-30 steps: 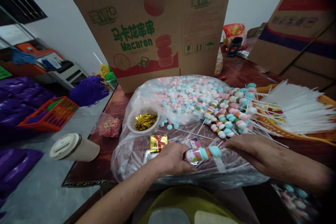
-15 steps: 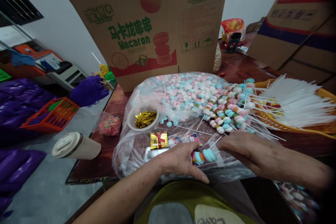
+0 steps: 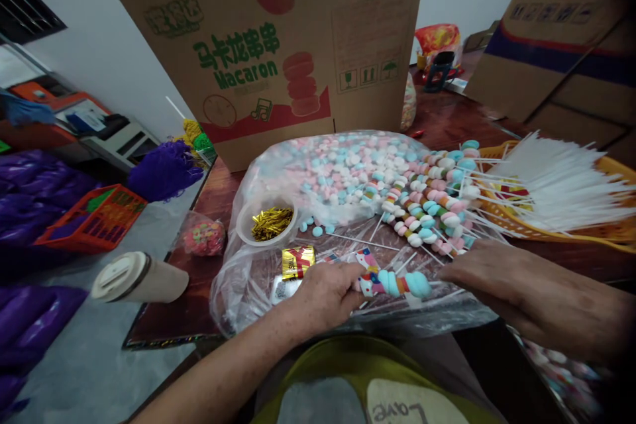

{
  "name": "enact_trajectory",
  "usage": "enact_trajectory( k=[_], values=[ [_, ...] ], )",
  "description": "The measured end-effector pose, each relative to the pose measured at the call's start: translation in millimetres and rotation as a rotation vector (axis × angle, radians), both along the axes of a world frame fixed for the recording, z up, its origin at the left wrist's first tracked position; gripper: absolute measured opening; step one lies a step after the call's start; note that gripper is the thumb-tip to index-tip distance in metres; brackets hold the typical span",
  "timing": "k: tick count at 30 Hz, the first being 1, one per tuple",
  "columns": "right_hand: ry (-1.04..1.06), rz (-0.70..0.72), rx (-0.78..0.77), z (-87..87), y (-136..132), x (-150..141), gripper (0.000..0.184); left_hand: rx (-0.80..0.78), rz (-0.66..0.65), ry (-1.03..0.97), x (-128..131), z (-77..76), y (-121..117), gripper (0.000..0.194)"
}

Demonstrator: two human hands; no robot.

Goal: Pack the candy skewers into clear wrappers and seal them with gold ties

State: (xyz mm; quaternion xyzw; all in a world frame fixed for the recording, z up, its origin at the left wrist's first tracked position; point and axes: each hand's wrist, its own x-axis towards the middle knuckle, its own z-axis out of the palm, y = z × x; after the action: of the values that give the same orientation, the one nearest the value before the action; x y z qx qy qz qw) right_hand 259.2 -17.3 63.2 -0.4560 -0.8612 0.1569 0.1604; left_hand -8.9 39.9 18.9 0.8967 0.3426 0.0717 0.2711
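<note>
A skewer of blue marshmallows with orange gummy pieces between them [image 3: 401, 283] lies level in front of me. At its left end, beside a small printed card, my left hand [image 3: 328, 293] is closed on it. My right hand [image 3: 489, 281] is closed at the other end, where a short length of white stick runs into its fingers; the fingertips are partly hidden. Just behind my left hand lies a gold packet [image 3: 298, 262] with a red mark. A pile of finished marshmallow skewers [image 3: 430, 202] rests beyond my right hand.
Loose marshmallows fill a clear plastic bag [image 3: 318, 165]. A white bowl [image 3: 243, 225] holds gold twist ties. White sticks [image 3: 561, 192] lie in a yellow basket [image 3: 596, 236]. A lidded cup [image 3: 161, 278] stands left, near a bag of candies [image 3: 205, 237]. A large carton [image 3: 308, 20] stands behind.
My left hand has gone from thumb spread to closed at the skewer's left end. The skewer has come further into view and shifted right, with my right hand also moving slightly right.
</note>
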Motion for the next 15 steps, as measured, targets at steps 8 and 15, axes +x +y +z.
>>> enact_trajectory(
  k=[8, 15],
  values=[
    [-0.016, 0.015, 0.017, -5.7, -7.5, 19.5, 0.032, 0.672, -0.088, -0.215, -14.8, -14.8, 2.6, 0.031],
    [0.041, 0.024, -0.008, -1.1, -8.2, 17.3, 0.031, -0.079, -0.033, -0.278, -7.4, -7.8, 2.5, 0.041]
  ],
)
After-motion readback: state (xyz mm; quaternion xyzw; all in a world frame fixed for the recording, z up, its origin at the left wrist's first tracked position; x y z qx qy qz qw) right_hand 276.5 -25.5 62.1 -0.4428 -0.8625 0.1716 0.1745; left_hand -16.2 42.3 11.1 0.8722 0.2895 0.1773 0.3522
